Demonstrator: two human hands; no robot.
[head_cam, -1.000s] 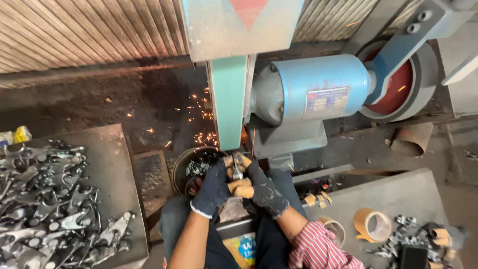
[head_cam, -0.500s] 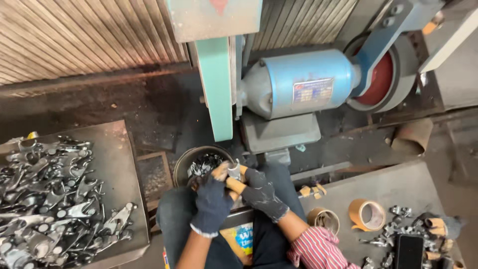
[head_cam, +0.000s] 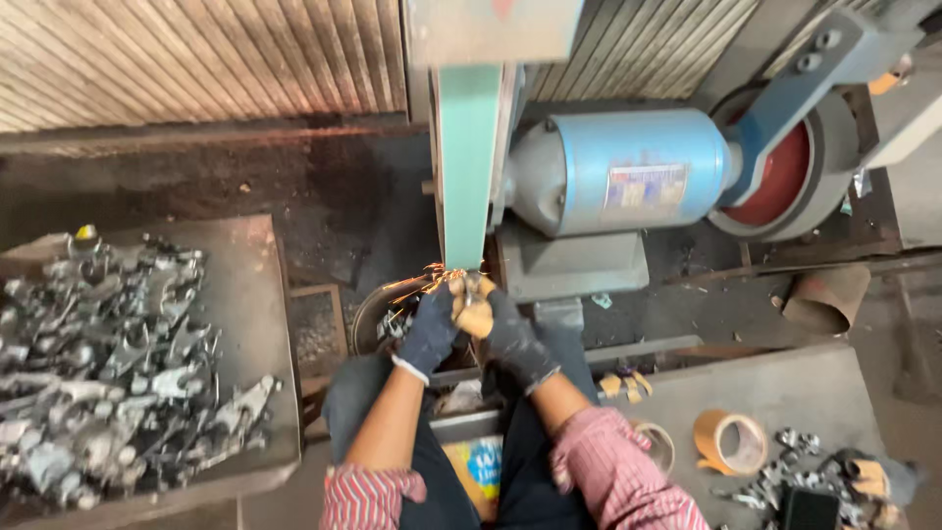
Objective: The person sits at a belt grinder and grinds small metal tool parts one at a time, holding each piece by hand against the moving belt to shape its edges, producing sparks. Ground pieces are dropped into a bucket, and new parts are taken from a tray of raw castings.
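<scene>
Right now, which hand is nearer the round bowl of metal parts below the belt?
Left. The left hand sits right beside the bowl; the right hand is farther off, on the other side.

Metal parts (head_cam: 108,363) on tray (head_cam: 250,285) left; tape roll (head_cam: 731,442) right; motor (head_cam: 628,172) behind hands.

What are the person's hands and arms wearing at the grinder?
Both the left hand and the right hand wear dark knit gloves, the left with a pale cuff band. Red-and-white striped shirt sleeves are pushed up, leaving the forearms bare.
</scene>
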